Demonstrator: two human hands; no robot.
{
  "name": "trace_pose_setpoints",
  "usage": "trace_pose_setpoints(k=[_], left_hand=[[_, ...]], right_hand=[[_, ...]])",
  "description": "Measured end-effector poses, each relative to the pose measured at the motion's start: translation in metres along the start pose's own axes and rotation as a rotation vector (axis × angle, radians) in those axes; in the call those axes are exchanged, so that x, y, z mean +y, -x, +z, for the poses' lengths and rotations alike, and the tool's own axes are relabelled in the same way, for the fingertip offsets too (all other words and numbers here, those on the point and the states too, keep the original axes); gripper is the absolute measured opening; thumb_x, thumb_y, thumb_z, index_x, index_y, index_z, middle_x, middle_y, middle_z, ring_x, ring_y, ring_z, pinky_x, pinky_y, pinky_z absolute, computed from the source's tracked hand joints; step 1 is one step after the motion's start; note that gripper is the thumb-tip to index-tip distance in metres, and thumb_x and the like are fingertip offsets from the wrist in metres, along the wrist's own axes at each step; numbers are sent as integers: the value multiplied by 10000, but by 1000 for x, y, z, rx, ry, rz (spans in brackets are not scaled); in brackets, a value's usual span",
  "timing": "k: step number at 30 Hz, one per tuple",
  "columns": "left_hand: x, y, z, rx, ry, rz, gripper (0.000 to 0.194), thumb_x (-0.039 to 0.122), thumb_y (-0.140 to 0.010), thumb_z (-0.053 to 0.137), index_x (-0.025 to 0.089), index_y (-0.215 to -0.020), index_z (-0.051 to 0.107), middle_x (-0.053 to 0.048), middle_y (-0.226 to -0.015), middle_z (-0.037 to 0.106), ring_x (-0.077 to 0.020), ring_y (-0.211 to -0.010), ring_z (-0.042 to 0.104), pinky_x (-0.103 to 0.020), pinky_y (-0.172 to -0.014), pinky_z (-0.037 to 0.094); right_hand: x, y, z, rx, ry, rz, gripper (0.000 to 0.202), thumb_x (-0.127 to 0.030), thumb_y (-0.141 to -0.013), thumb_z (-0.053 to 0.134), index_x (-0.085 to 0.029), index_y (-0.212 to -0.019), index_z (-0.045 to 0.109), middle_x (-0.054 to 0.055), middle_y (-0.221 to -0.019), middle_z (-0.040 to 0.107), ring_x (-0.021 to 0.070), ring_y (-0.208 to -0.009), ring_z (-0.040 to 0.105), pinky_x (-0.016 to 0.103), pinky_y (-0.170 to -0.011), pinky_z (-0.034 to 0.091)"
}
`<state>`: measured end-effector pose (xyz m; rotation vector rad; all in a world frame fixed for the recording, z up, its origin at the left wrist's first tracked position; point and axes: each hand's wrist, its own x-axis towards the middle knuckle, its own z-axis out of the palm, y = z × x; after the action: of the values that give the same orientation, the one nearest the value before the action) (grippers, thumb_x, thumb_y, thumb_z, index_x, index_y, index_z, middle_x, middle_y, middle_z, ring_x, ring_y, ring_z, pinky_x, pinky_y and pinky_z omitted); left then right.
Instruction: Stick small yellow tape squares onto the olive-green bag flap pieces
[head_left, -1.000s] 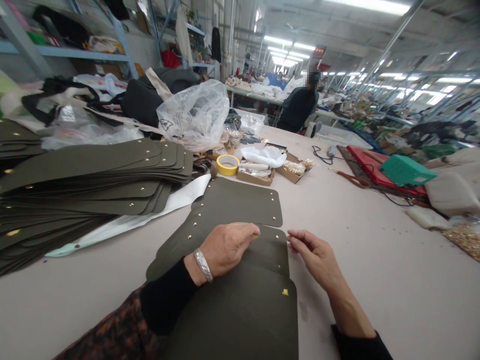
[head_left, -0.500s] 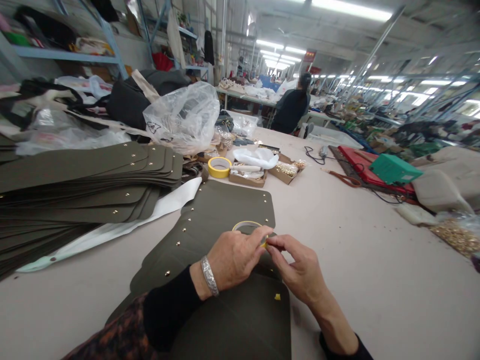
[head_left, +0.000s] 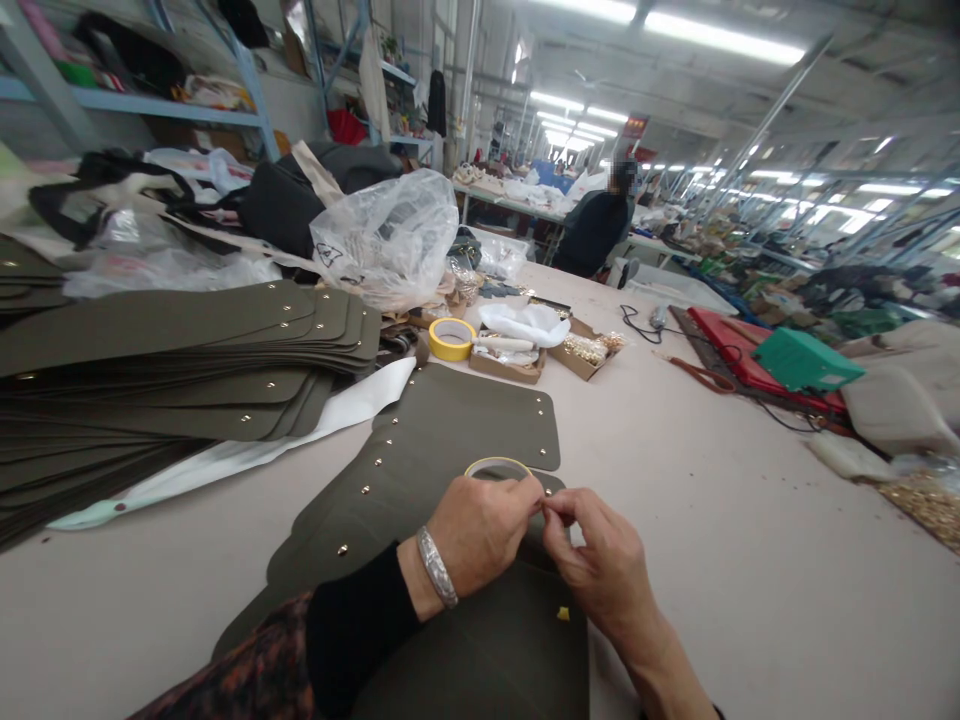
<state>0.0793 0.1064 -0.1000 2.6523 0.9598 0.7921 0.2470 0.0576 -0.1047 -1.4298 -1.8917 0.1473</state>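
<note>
My left hand (head_left: 484, 525), with a silver bracelet at its wrist, is closed at the near side of a thin yellow tape roll (head_left: 498, 466). Its fingertips meet those of my right hand (head_left: 600, 550), which is pinched; whatever lies between the right fingertips is too small to make out. Under both hands are overlapping dark olive panels (head_left: 472, 410) with small gold studs along their edges. A small yellow tape piece (head_left: 563, 614) sticks to the nearest panel, below the hands.
Stacked olive panels (head_left: 150, 330) lie left, beside a white strip (head_left: 300, 440). Beyond are a thicker yellow tape roll (head_left: 451, 340), a box of gold hardware (head_left: 589, 350) and a clear plastic bag (head_left: 390, 240). A green box (head_left: 806, 358) stands right; a person (head_left: 596, 225) sits farther back.
The view has shifted slightly, so the scene sits farther right. My left fingers have drawn in to a tighter grip, and both hands' fingertips now meet just in front of the tape roll.
</note>
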Motion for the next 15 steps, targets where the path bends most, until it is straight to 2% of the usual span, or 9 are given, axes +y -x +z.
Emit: trace_pose_setpoints(k=[4,8,11,15], left_hand=[[4,0,2,97,53,45,195,180,-937,350,178,-827,511,-12,-718,605,-146,-640,585,-246,-585,423],[7,2,6,141,65,76,196,168,-942,344,174,-835,507,-6,-712,584,-139,-645,566,-252,-613,429],[5,4,10,60,-32,20,182,172,-955,350,178,-875,513,-14,-738,585,-159,-675,563,-278,-630,447],[-1,5,18,-142,-198,-41,109,144,-930,418,188,-890,510,-28,-789,590,-200,-720,554,-312,-617,466]], right_hand=[[-5,-3,1,8,-198,341,125,-269,-812,554,-203,-726,618,-6,-589,618,125,-517,557,227,-514,454],[13,-8,1,-5,-341,631,212,-374,-762,613,-172,-700,622,-2,-552,601,128,-490,554,243,-498,467],[36,-10,-1,-127,-474,794,301,-444,-715,661,-145,-699,630,7,-567,610,114,-463,549,237,-474,465],[51,-12,0,-220,-468,819,334,-474,-719,657,-141,-711,633,3,-574,614,94,-424,538,210,-427,425]])
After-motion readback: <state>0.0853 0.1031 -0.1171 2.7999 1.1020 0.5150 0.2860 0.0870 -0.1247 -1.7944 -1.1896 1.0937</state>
